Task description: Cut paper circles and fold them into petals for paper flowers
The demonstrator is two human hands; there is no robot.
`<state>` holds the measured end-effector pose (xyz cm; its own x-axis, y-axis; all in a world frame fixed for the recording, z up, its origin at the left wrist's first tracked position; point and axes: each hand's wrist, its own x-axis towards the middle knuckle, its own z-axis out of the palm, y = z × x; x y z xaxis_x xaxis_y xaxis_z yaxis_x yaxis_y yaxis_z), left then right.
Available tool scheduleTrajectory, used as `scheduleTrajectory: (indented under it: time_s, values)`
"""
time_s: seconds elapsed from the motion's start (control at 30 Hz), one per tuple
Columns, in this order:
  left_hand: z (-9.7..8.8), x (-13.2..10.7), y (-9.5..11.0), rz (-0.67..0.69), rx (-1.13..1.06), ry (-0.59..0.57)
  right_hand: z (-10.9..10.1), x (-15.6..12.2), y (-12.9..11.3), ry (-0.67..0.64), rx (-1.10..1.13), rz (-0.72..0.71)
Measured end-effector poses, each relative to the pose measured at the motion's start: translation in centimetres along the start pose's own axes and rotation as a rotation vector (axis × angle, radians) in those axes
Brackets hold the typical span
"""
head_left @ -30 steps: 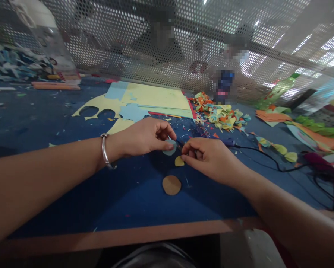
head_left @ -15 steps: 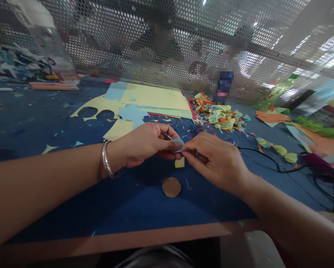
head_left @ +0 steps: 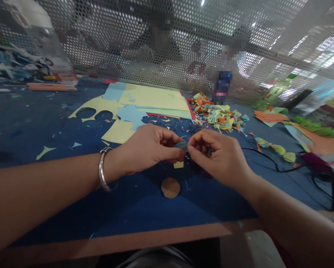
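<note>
Left hand (head_left: 153, 147) is curled, with its thumb and first finger squeezed close around a small bit of blue paper (head_left: 180, 144). Right hand (head_left: 216, 152) has its thumb and first finger pinched together at the paper's other end, and they seem to have hold of its edge; the rest of its fingers are curled in. So the blue paper is up between the two hands, over the blue table (head_left: 128, 210). Some work looks done: the yellow sheet (head_left: 97, 104) has big round holes cut in it, and lots of little folded papers sit in a heap (head_left: 223, 115). The blue paper looks only partly done, since it is in the fingers and not in the heap. How many more are left, I cannot tell. The blue paper looks thin and bendy, with a curved edge. Under the hands lies a small yellow piece (head_left: 178, 165), partly hidden, with a straight bottom. Nearer the person is a flat brown circle (head_left: 170, 187), maybe card. The folded papers are crinkly like little bows, in yellow, orange and pale blue. A shiny, smooth metal bracelet (head_left: 102, 169) goes around the left wrist.
</note>
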<state>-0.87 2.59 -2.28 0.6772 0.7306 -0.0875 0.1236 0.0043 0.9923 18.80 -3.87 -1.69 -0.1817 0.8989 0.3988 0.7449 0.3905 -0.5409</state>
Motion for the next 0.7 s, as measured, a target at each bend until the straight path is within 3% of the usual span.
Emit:
scheduleTrajectory:
  time_s: [0.4, 0.7]
  values:
    - [-0.06, 0.06, -0.64, 0.106, 0.149, 0.043, 0.15, -0.02, 0.25, 0.012, 0.008, 0.008]
    - [0.36, 0.01, -0.25, 0.101, -0.015, 0.048, 0.12, -0.09, 0.38, 0.001, 0.02, 0.012]
